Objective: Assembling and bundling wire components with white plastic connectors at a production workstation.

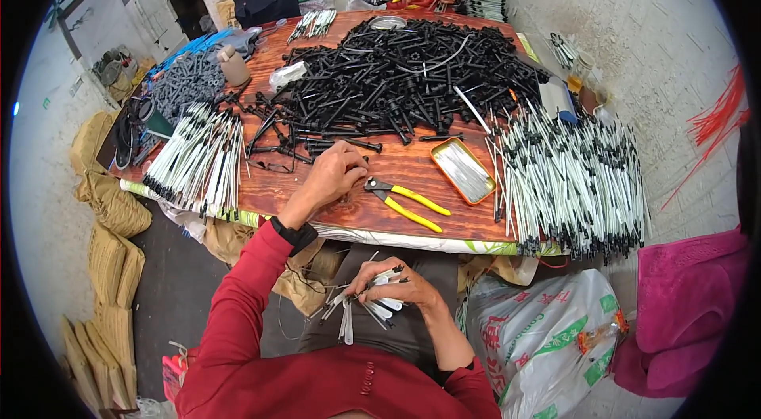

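Shirt (325, 379) nearest, my right fingers (388, 291) grip strips (347, 330) above my lap (420, 340), which could spill if that grip slackens, while whether my left fingers (346, 156), curled near the pliers (404, 192), pinch anything I cannot tell.

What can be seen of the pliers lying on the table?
The pliers have a dark, metal-looking head and two bright yellow handles, perhaps plastic-coated. They lie flat on the reddish-brown table, handles spread apart, head toward the left hand, handle ends toward the picture's lower right. No hand grips them; the tin sits to their right, apart.
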`<state>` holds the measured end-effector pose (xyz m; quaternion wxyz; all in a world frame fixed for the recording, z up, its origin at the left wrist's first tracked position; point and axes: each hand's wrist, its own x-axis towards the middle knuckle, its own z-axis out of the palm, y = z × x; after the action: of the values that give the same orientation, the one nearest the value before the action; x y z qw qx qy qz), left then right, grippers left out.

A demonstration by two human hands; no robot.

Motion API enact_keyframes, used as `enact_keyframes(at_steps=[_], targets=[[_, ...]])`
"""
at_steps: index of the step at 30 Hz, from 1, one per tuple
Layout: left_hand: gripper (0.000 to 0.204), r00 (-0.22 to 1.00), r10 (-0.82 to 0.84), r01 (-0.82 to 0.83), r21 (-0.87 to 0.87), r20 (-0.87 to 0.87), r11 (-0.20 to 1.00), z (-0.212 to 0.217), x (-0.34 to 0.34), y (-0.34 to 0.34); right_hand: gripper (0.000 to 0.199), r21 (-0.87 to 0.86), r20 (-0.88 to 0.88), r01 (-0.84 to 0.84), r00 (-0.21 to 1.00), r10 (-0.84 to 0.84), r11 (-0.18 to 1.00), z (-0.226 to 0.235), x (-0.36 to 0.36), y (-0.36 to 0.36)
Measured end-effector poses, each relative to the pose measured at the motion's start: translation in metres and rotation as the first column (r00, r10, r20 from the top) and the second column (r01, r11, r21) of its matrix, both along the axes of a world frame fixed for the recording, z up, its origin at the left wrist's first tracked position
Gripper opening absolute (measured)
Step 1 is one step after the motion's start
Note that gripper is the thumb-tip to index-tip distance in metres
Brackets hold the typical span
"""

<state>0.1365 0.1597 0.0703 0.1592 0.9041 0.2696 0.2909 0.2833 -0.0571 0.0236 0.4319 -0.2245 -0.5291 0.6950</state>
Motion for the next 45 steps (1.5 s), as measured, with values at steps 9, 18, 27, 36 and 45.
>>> enact_keyframes(at_steps=[9, 18, 27, 36, 45], targets=[[0.024, 0.977, 0.059, 0.039, -0.443, 0.205, 0.896, -0.008, -0.035, -0.001, 0.015, 0.009, 0.028, 0.0, 1.0, 0.0, 1.0, -0.004, -0.009, 0.004], [0.043, 0.84, 0.313, 0.355, -0.886, 0.443, 0.3, -0.024, -0.08, -0.076, 0.013, -0.1, -0.003, -0.021, 1.0, 0.021, 0.995, -0.007, -0.014, 0.003], [0.047, 0.67, 0.444, 0.663, -0.749, 0.595, 0.004, -0.019, -0.081, -0.094, 0.011, -0.066, -0.058, 0.019, 0.998, -0.023, 0.998, -0.002, -0.013, 0.023], [0.044, 0.765, 0.462, 0.284, -0.879, 0.448, 0.383, -0.011, -0.071, -0.037, 0.013, -0.115, -0.024, 0.026, 0.999, -0.029, 0.993, -0.007, -0.021, 0.014], [0.032, 0.854, 0.262, 0.148, -0.692, 0.45, 0.706, -0.038, -0.045, -0.013, 0.014, -0.095, -0.032, 0.052, 0.998, -0.056, 0.994, -0.01, -0.013, 0.014]])
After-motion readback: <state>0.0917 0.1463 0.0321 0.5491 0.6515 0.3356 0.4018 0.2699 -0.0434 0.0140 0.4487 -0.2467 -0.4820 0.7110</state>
